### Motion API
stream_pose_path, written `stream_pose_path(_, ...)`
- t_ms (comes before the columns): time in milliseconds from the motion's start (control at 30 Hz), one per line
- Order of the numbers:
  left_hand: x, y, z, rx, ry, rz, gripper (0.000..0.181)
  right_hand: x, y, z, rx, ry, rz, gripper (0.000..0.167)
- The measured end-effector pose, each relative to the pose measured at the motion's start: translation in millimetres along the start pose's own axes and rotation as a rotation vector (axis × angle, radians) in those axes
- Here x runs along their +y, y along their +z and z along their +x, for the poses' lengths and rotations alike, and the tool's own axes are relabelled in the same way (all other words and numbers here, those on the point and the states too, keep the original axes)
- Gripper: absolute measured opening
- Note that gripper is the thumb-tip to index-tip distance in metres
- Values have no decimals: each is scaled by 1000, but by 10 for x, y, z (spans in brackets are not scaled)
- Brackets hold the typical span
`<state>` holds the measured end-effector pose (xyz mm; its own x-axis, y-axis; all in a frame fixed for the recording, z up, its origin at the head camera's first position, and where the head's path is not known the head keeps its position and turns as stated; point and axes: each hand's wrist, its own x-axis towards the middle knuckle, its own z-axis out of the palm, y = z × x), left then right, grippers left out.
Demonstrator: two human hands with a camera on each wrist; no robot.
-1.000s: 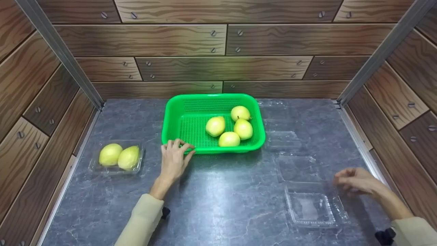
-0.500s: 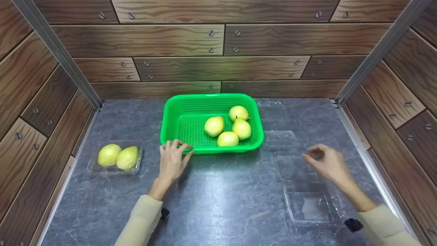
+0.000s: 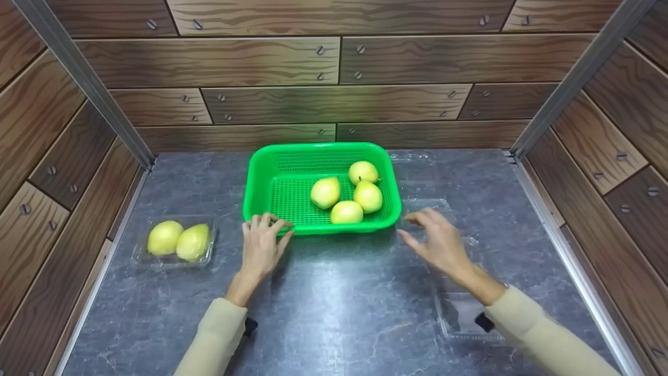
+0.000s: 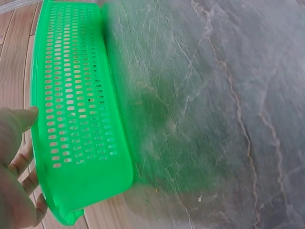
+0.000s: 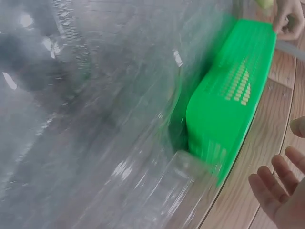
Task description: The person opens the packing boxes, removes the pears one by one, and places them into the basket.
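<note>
Pears (image 3: 325,192) lay in the green basket (image 3: 287,193) at far centre, pinched near left by the left hand (image 3: 260,245), while the right hand (image 3: 440,243), spread, had swung left from the clear trays (image 3: 462,313) to just beside it, so both hands flanked it.

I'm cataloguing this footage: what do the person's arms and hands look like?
The left hand and right hand are gloveless. The left sleeve and right sleeve are long, plain and pale beige. A small black object shows beside the left one, another beside the right, too dark for detail.
</note>
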<state>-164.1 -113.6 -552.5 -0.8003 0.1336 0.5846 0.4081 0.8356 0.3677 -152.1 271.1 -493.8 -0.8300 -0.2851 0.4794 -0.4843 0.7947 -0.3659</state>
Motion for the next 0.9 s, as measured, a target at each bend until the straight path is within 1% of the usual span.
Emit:
stream_pose_path(100, -17, 2, -1, 17, 11, -1, 15, -70, 130, 88, 1, -87, -53, 34)
stream_pose_path(200, -51, -11, -15, 32, 18, 8, 21, -123, 242, 155, -3, -154, -100, 33)
stream_pose_path(267, -92, -36, -29, 37, 16, 18, 25, -145, 310, 190, -9, -181, -123, 32)
stream_pose_path(367, -182, -99, -56, 42, 4, 18, 30, -168, 398, 232, -22, -199, -154, 31)
stream_pose_path(467, -304, -184, -106, 37, -19, 6, 33, -187, 459, 255, -43, -210, -184, 30)
stream_pose_path(600, -507, -326, -196, 38, -56, -4, 38, -200, 516, 269, -55, -221, -226, 27)
stream_pose_path(700, -677, -446, -266, 43, -83, -3, 44, -204, 558, 278, -41, -233, -252, 24)
stream_pose_path(900, -984, -687, -407, 22, -154, 36, 58, -205, 622, 284, -2, -280, -274, 15)
